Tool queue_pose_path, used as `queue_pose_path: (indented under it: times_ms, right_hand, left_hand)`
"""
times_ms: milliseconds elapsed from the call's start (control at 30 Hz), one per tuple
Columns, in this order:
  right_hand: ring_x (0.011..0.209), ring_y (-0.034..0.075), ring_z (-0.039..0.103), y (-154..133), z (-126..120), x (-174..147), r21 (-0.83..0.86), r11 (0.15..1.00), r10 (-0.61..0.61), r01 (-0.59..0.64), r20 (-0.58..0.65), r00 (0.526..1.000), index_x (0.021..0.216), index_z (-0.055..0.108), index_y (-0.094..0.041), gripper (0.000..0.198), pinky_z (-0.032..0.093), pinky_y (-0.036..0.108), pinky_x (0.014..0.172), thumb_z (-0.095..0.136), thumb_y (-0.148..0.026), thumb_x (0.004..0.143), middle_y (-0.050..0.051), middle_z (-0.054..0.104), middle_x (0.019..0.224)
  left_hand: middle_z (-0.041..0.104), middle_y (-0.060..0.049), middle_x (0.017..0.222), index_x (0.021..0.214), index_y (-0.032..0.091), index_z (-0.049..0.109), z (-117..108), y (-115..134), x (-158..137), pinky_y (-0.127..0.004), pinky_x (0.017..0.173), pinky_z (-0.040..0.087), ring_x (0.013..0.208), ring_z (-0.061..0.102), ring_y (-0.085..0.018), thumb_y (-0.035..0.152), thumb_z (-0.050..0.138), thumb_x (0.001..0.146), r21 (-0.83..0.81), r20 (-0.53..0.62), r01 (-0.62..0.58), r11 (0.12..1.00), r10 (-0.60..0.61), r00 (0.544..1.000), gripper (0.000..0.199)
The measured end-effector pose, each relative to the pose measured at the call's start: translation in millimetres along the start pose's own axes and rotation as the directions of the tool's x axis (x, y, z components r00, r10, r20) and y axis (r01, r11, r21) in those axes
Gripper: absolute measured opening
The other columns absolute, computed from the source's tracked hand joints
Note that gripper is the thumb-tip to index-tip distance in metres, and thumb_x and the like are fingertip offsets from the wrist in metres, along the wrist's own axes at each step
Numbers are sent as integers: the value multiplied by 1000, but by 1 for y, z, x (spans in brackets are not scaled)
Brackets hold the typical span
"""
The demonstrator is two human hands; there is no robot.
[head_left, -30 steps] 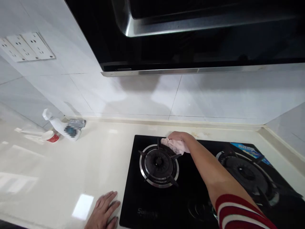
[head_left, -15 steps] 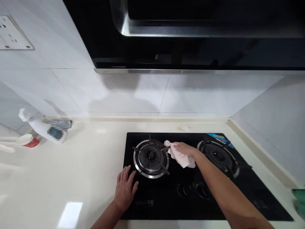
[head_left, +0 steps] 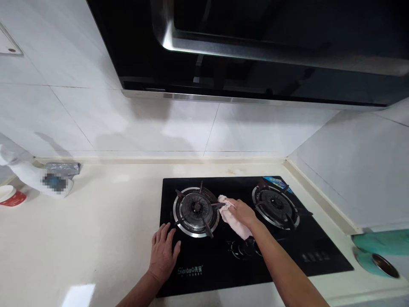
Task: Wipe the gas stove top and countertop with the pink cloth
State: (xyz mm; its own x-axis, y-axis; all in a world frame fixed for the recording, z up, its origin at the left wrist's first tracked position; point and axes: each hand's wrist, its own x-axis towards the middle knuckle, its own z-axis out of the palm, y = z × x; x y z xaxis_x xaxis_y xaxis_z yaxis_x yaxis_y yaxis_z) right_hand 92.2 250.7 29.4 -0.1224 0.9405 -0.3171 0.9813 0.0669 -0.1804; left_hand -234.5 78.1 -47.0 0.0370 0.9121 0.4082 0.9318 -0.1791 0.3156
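Pink cloth (head_left: 235,224), likely light, soft, best gripped bunched, is clutched in right hand (head_left: 244,212), burner (head_left: 196,207) just leftward; left hand (head_left: 162,255) spread, seemingly empty.

Bright, cool light from the camera side, judging by the soft shadow (head_left: 140,140) on the back wall (head_left: 255,128). Hard glare patch (head_left: 78,295) on the counter (head_left: 111,256). Hood (head_left: 271,64) near-black, streaky reflections. Wide-angle stretch at the edges (white bottle (head_left: 27,174) slants, label (head_left: 54,182) pixelated). Lettering (head_left: 190,270) on the hob (head_left: 230,275) legible; right-hand markings (head_left: 316,256) blurred.
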Motion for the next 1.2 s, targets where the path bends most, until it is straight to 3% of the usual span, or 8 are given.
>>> queue_pose_path:
  times_ms: [200,467,600,700,867,1000,1100,1200]
  right_hand:
    - [119,33,51,-8,-6,5,-91,993,68,-71,-38,997,145,48,-41,52,38,48,94,40,-30,95,13,53,128]
    - [115,29,55,-1,1,-36,-106,990,-81,98,153,985,144,51,-37,56,40,40,92,49,-30,89,10,57,127]
    - [118,26,52,-5,11,-61,-108,958,-239,267,218,946,135,57,-44,55,37,41,97,57,-32,82,3,58,124]
    - [116,26,51,-4,12,-57,-117,926,-330,358,205,921,128,61,-42,50,34,42,98,60,-34,79,3,58,122]
    - [110,24,54,3,-1,-19,-183,962,-189,202,82,978,135,55,-34,48,37,39,90,51,-33,87,7,56,120]
    - [112,29,52,3,-3,-15,-209,957,-191,199,56,980,135,54,-30,48,35,46,93,50,-32,88,11,55,123]
    - [119,33,47,-3,2,-36,-224,918,-313,328,101,944,129,60,-29,48,29,49,100,60,-27,81,12,55,130]
    - [121,32,46,-10,7,-61,-206,836,-480,509,177,859,123,65,-29,46,27,48,104,65,-24,77,11,58,128]
  left_hand:
    - [57,-14,139,126,19,59,-1,0,0,-51,104,44,133,49,-32,32,56,93,-4,15,1,1000,-1,1000,35]
    - [57,-14,139,125,19,60,-2,3,0,-52,104,42,133,49,-33,33,56,93,-10,27,26,1000,-26,999,36]
    - [58,-13,139,125,20,61,-1,4,-1,-52,106,42,133,48,-33,34,56,93,-23,17,39,999,-38,999,35]
    - [58,-13,139,124,21,61,-3,5,0,-51,106,42,133,48,-33,34,56,93,-16,27,44,999,-43,999,35]
    - [57,-13,140,126,20,60,-8,8,2,-52,106,42,133,47,-32,34,57,93,23,72,52,998,-54,996,36]
    - [58,-13,138,125,21,61,-9,9,3,-52,105,43,132,49,-32,34,56,93,19,67,52,998,-53,996,35]
    - [57,-13,139,126,22,60,-9,9,3,-53,106,43,133,49,-33,34,55,94,15,67,55,998,-56,996,35]
    - [57,-13,139,126,21,60,-9,9,3,-52,106,43,134,48,-32,33,53,96,10,82,57,998,-57,995,34]
